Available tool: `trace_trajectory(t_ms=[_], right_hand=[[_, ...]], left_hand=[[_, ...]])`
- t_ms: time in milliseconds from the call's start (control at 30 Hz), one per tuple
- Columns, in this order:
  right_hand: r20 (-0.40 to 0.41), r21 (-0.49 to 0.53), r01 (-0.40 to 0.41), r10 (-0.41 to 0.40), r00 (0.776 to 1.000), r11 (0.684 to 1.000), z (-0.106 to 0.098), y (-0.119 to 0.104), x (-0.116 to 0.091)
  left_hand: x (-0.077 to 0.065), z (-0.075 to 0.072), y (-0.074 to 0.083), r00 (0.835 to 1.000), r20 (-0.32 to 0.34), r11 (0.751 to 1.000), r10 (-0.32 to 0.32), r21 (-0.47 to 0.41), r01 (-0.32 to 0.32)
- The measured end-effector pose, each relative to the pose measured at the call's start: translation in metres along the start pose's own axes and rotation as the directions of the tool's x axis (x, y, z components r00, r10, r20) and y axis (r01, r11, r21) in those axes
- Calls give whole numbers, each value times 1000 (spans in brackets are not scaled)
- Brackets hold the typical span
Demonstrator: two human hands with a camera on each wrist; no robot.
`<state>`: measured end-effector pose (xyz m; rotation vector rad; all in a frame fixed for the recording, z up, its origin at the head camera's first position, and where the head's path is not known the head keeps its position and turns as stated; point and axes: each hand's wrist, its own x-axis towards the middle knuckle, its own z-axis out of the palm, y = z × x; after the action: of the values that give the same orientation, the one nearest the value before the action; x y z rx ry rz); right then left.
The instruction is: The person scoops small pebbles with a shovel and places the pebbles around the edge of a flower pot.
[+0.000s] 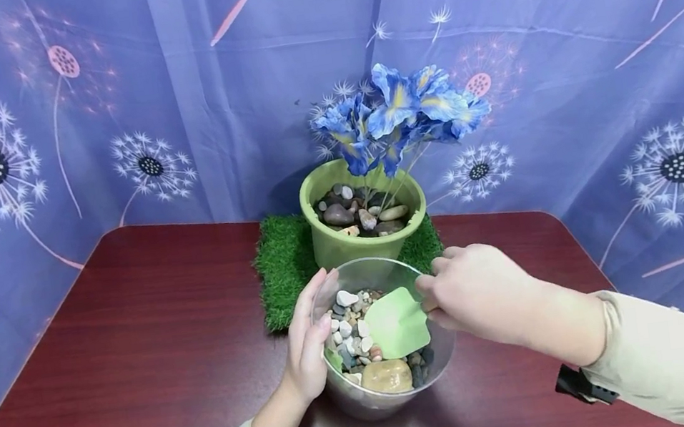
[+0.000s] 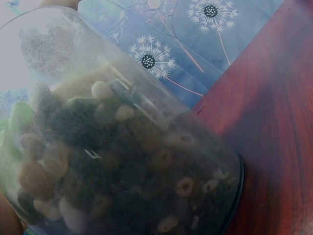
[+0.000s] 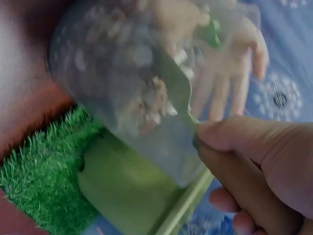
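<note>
A clear bucket (image 1: pixel 373 404) holds white, grey and brown pebbles (image 1: pixel 347 328), with one large tan stone (image 1: pixel 386 376) near its front. My left hand (image 1: pixel 308 340) rests on the bucket's left side, fingers fairly straight against the outer wall. My right hand (image 1: pixel 479 293) grips a small garden trowel by its brown handle (image 3: pixel 252 188). The trowel's light green blade (image 1: pixel 398 325) lies inside the bucket over the pebbles, right of the white ones. Through the bucket wall, the left wrist view shows pebbles (image 2: pixel 184 186) piled down to the base.
Right behind the bucket, a green flower pot (image 1: pixel 352 244) with stones and blue artificial irises (image 1: pixel 400 115) stands on an artificial grass mat (image 1: pixel 281 272). The reddish wooden table (image 1: pixel 140 355) backs onto a purple dandelion-print cloth (image 1: pixel 274 92).
</note>
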<state>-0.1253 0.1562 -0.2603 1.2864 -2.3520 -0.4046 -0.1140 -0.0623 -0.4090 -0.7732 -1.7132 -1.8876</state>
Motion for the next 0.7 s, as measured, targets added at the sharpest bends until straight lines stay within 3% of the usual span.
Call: trace_trajectory(t_ms=[100, 267, 400, 567, 700], right_hand=[[-45, -22, 20, -21, 999, 1000, 3, -2, 2], [-53, 59, 10, -6, 999, 998, 10, 3, 2], [-36, 102, -15, 19, 999, 995, 13, 3, 2], [44, 157, -46, 40, 998, 986, 18, -10, 8], [-28, 158, -17, 21, 999, 987, 24, -22, 11]], left_hand=[[0, -1, -1, 1000, 0, 1000, 5, -4, -5], [0, -2, -3, 1000, -9, 1000, 25, -9, -25], [1, -2, -3, 999, -13, 999, 36, -5, -36], [0, -3, -2, 1000, -7, 1000, 17, -9, -18], [-2, -1, -2, 999, 21, 999, 26, -33, -25]])
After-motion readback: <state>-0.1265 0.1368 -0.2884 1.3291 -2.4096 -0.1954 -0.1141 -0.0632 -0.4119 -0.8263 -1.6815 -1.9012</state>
